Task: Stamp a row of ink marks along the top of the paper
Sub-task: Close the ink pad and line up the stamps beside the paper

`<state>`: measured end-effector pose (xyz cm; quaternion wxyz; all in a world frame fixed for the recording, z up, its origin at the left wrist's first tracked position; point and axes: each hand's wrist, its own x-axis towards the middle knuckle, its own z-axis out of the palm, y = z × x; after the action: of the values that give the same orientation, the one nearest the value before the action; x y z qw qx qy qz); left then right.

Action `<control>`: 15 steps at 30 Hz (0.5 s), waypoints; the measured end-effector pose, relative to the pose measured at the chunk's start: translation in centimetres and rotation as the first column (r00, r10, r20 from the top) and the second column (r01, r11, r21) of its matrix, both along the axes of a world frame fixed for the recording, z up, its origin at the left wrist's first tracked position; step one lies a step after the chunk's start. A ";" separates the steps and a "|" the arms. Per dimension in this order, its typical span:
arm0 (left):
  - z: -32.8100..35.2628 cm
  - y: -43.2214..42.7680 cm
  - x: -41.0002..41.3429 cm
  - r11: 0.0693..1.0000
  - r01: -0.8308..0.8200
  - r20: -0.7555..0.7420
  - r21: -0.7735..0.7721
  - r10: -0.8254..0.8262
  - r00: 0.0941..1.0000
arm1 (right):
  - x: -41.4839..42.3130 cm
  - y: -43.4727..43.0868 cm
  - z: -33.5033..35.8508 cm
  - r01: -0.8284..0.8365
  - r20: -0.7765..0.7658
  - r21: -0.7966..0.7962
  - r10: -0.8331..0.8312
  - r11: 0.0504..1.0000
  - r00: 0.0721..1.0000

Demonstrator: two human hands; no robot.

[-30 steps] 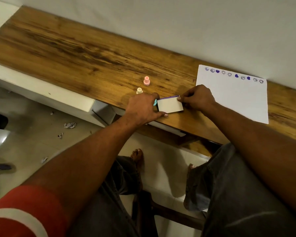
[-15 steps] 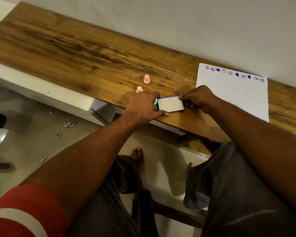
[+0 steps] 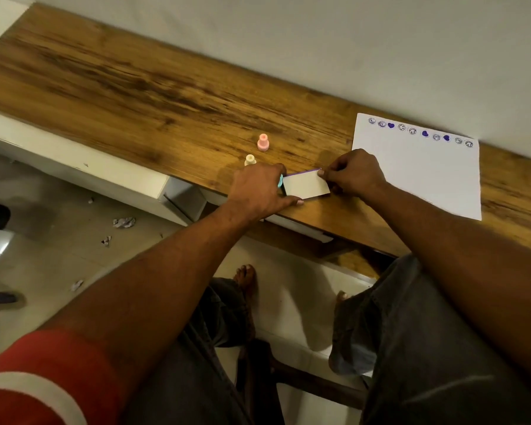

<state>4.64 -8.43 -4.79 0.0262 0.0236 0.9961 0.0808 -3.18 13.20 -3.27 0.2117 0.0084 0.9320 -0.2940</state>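
Note:
A white sheet of paper point(image 3: 417, 179) lies on the wooden desk at the right, against the wall. A row of purple ink marks point(image 3: 420, 132), rings and hearts, runs along its top edge. Left of the paper sits a small white ink pad case point(image 3: 305, 186) with a purple strip along its far edge. My left hand point(image 3: 258, 188) grips the case's left end, and a bit of a teal stamp point(image 3: 280, 180) shows under the fingers. My right hand point(image 3: 353, 174) pinches the case's far right corner.
A pink stamp point(image 3: 263, 142) and a cream stamp point(image 3: 250, 160) stand upright on the desk point(image 3: 135, 87) just beyond my left hand. The desk's front edge runs right under the case. Below are my knees, bare feet and paper scraps point(image 3: 124, 222) on the floor.
Both hands stay on the ink pad case in nearly the same place. The view has shifted only slightly.

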 end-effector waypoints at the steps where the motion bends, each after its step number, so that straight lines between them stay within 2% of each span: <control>1: 0.1 0.1 0.0 1.000 -0.005 0.004 -0.006 0.005 1.000 | 0.1 -0.1 0.0 -0.037 -0.041 0.036 0.038 0.999 0.998; 8: 0.8 0.4 0.0 0.999 -0.041 0.013 -0.001 0.041 0.999 | 1.2 -1.9 1.7 -0.125 -0.281 0.328 0.223 0.936 0.933; 12: 2.2 -0.4 -0.3 0.999 -0.034 -0.032 0.018 0.034 0.999 | 2.4 -2.8 3.2 -0.290 -0.270 0.522 0.478 0.802 0.836; 15: 3.8 -1.8 -0.8 0.999 -0.011 -0.084 0.048 0.015 0.996 | 3.0 -3.3 4.1 -0.318 -0.242 0.596 0.543 0.737 0.804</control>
<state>3.85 -10.28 -0.94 -0.0170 0.0213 0.9943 0.1035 -0.16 9.90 0.81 0.0691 -0.2152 0.9734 0.0370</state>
